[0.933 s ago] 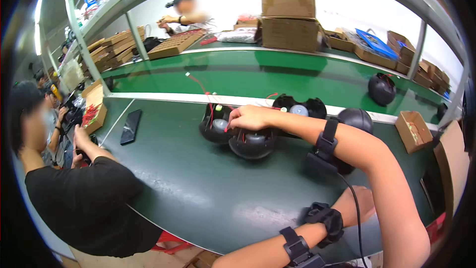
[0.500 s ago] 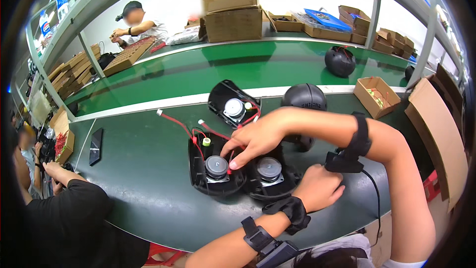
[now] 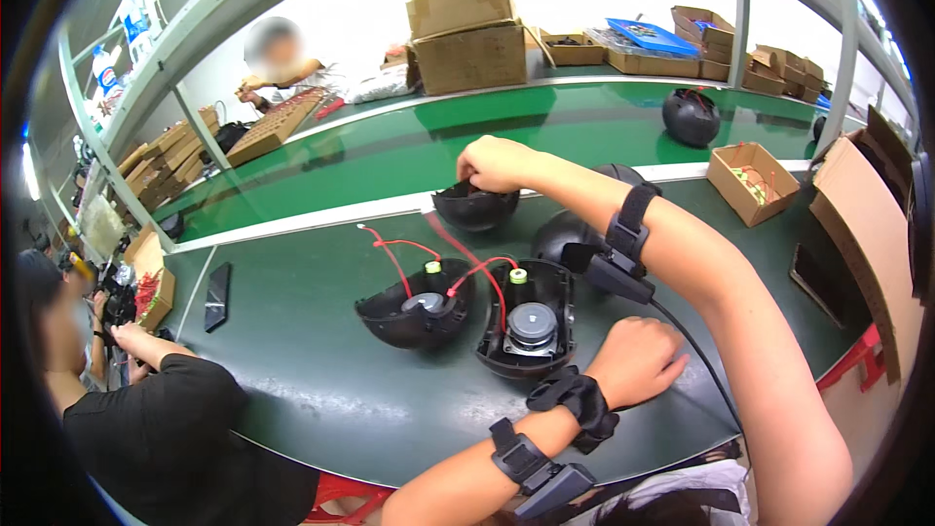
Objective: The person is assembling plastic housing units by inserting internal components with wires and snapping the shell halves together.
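Observation:
My right hand [image 3: 497, 166] reaches to the far side of the bench, its fingers closed on the rim of a black half-round speaker shell [image 3: 479, 212]. That shell is tilted, and its inside is mostly hidden. Nearer me are two more: a tilted left speaker shell [image 3: 409, 323] and a right speaker shell [image 3: 484, 356], which shows a round grey speaker [image 3: 533, 325]. Each has red wires and a small yellow-green part. My left hand [image 3: 638, 362] rests on the bench right of them, fingers curled in a loose fist with nothing visible in it.
A dark rounded shell [image 3: 565, 234] stands partly behind my right forearm. At the right are a small carton of parts [image 3: 750, 185] and a cardboard flap [image 3: 867, 224]. A phone [image 3: 217, 297] lies left. A black ball-shaped unit [image 3: 691, 118] sits on the green belt [image 3: 584, 127]. A co-worker [image 3: 166, 409] sits at left.
My right hand has left the near shells and moved away from me onto the far one, which is now tilted. The left near shell has tipped; both near shells' wires lie differently. My left hand stays put.

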A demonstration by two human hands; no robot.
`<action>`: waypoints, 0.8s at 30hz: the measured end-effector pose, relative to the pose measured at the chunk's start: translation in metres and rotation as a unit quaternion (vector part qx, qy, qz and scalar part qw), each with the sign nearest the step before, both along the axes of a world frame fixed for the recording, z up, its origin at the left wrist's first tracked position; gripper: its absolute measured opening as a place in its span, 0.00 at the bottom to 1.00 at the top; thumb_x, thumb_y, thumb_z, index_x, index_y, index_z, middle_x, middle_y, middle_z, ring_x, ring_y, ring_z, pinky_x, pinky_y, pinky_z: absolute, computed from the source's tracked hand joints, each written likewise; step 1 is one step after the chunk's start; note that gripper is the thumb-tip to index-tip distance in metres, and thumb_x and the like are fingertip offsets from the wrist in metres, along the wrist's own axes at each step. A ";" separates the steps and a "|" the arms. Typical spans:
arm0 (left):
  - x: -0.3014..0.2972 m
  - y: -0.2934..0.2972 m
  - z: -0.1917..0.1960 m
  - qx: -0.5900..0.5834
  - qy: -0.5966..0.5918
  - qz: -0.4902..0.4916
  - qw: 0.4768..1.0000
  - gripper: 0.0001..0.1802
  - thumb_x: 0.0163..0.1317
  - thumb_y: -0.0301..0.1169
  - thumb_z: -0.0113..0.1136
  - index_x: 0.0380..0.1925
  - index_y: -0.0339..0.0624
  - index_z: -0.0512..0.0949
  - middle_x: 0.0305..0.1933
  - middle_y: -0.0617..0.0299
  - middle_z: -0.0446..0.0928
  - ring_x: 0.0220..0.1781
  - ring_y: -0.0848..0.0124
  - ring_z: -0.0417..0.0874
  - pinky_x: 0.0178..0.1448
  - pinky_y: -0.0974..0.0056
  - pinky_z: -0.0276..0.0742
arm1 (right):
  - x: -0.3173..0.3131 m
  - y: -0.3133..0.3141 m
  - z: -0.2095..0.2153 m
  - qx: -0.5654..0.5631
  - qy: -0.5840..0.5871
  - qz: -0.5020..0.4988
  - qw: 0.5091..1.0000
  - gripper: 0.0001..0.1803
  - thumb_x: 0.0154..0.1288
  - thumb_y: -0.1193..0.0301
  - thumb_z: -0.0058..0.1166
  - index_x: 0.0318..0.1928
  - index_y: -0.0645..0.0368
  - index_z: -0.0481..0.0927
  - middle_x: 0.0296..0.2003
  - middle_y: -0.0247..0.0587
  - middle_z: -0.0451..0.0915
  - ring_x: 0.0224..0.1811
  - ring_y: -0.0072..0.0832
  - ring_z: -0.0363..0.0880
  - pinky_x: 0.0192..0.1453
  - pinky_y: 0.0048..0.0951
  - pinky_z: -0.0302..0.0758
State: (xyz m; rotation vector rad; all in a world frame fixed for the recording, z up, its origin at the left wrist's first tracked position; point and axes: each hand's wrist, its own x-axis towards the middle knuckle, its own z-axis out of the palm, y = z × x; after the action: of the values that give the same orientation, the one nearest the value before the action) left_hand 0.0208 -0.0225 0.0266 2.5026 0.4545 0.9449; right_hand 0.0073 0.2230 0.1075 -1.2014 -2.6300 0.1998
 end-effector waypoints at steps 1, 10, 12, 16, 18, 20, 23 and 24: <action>-0.003 -0.001 0.000 0.003 0.006 0.012 1.000 0.15 0.56 0.36 0.58 0.17 0.36 0.72 0.23 0.50 0.74 0.31 0.49 0.77 0.37 0.50 0.72 | -0.003 -0.006 0.001 0.003 0.006 0.012 1.000 0.18 0.49 0.69 0.62 0.45 0.49 0.84 0.40 0.44 0.85 0.46 0.44 0.83 0.51 0.43 0.77; 0.000 0.006 0.001 -0.116 -0.080 0.025 0.990 0.16 0.58 0.32 0.58 0.17 0.35 0.70 0.17 0.50 0.68 0.22 0.53 0.72 0.28 0.53 0.65 | 0.039 -0.046 0.037 0.248 -0.061 0.096 0.962 0.07 0.47 0.73 0.60 0.28 0.54 0.75 0.30 0.36 0.79 0.31 0.42 0.80 0.37 0.41 0.75; 0.001 0.008 -0.002 -0.212 -0.170 0.069 0.960 0.15 0.61 0.30 0.57 0.18 0.33 0.69 0.15 0.54 0.62 0.19 0.71 0.65 0.25 0.60 0.60 | 0.060 -0.072 0.058 0.343 0.004 0.103 0.933 0.06 0.48 0.74 0.58 0.28 0.55 0.74 0.27 0.39 0.76 0.29 0.43 0.79 0.35 0.41 0.75; -0.004 0.016 -0.013 -0.440 -0.363 0.057 0.819 0.17 0.71 0.36 0.43 0.30 0.37 0.76 0.30 0.62 0.76 0.32 0.73 0.77 0.37 0.68 0.74 | 0.119 -0.154 0.088 0.404 -0.036 0.128 0.905 0.07 0.47 0.74 0.56 0.29 0.55 0.73 0.28 0.38 0.74 0.32 0.40 0.79 0.36 0.39 0.74; -0.005 0.015 -0.025 -0.510 -0.475 0.049 0.715 0.21 0.75 0.39 0.37 0.50 0.35 0.74 0.47 0.51 0.79 0.47 0.64 0.81 0.56 0.61 0.76 | 0.141 -0.191 0.080 0.379 -0.038 0.159 0.911 0.08 0.46 0.72 0.56 0.29 0.55 0.71 0.28 0.36 0.72 0.34 0.34 0.77 0.35 0.36 0.71; -0.002 0.006 0.008 -0.607 -0.558 0.006 0.566 0.27 0.73 0.47 0.35 0.56 0.38 0.72 0.52 0.50 0.78 0.54 0.61 0.80 0.60 0.58 0.75 | 0.161 -0.227 0.064 0.363 -0.043 0.159 0.917 0.08 0.48 0.69 0.55 0.28 0.55 0.70 0.26 0.34 0.69 0.32 0.33 0.76 0.36 0.34 0.73; -0.014 -0.001 0.030 -0.657 -0.435 -0.098 0.608 0.35 0.69 0.56 0.34 0.57 0.38 0.72 0.57 0.50 0.76 0.59 0.60 0.78 0.64 0.56 0.73 | 0.178 -0.244 0.033 0.369 0.038 0.177 0.912 0.12 0.41 0.74 0.62 0.26 0.57 0.70 0.29 0.36 0.72 0.34 0.34 0.77 0.42 0.36 0.78; -0.014 -0.002 0.032 -0.626 -0.413 -0.089 0.655 0.37 0.68 0.57 0.33 0.59 0.37 0.71 0.59 0.50 0.75 0.60 0.60 0.77 0.65 0.56 0.72 | 0.182 -0.243 0.028 0.370 0.055 0.156 0.914 0.12 0.43 0.70 0.59 0.30 0.56 0.73 0.30 0.38 0.73 0.38 0.35 0.77 0.48 0.36 0.77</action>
State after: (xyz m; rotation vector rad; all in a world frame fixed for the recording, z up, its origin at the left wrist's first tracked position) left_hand 0.0071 -0.0246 0.0584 0.7102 0.3261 1.0151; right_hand 0.1893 -0.0202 0.1355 -0.4945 -2.4030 -0.6081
